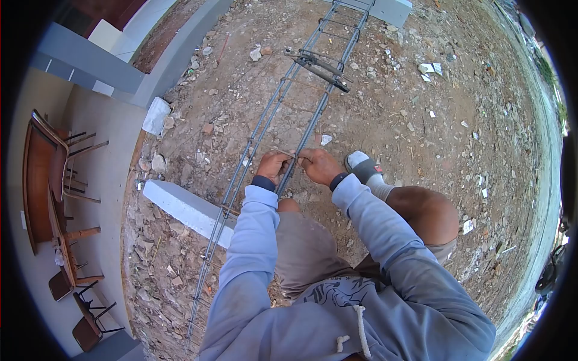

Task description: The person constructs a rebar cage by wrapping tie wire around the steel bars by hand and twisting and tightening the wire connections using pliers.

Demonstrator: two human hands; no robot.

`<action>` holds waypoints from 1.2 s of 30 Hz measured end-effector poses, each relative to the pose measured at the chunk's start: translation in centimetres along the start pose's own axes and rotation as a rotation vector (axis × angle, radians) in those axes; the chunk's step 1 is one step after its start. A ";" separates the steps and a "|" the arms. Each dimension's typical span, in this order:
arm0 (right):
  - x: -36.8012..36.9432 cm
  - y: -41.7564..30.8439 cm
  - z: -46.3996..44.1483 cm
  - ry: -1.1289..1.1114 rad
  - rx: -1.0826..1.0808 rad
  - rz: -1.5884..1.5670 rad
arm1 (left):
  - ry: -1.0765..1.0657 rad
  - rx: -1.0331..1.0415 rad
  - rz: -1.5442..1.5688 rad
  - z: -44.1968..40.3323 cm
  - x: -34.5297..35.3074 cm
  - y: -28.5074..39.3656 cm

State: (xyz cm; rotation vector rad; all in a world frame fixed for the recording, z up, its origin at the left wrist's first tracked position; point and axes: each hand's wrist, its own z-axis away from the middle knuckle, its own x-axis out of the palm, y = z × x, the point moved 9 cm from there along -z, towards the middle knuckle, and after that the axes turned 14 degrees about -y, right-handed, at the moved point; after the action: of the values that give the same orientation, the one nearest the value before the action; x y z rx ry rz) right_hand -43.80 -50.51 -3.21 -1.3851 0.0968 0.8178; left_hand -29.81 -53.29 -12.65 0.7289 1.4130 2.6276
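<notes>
A long rebar cage [265, 123], made of parallel ribbed bars tied with thin stirrups, runs from the top of the head view down to the lower left. My left hand [274, 165] is closed at its right-hand bars, fingertips pinching a thin steel stirrup. Right beside it, my right hand [319, 165] is closed against the same bars; whatever its fingers pinch is too small to make out. Farther up, a dark metal tool with two long handles, like pincers [322, 71], lies across the cage.
Pale concrete blocks [186, 204] [388, 11] lie under the cage. Rubble and white tile shards [430, 69] cover the dirt. Left stand a low grey wall [171, 57] and wooden chairs [45, 174] on a tiled floor. My sandalled foot [361, 167] is right of my hands.
</notes>
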 end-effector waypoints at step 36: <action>0.1 -4.4 3.8 0.166 0.056 0.425 | 0.390 0.717 -0.964 10.6 6.9 6.5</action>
State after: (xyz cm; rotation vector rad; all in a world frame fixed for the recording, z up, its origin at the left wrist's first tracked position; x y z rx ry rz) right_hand -42.74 -46.91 1.21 -1.3978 0.5538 1.0384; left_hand -30.26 -46.97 0.03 -0.4352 2.0988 1.5330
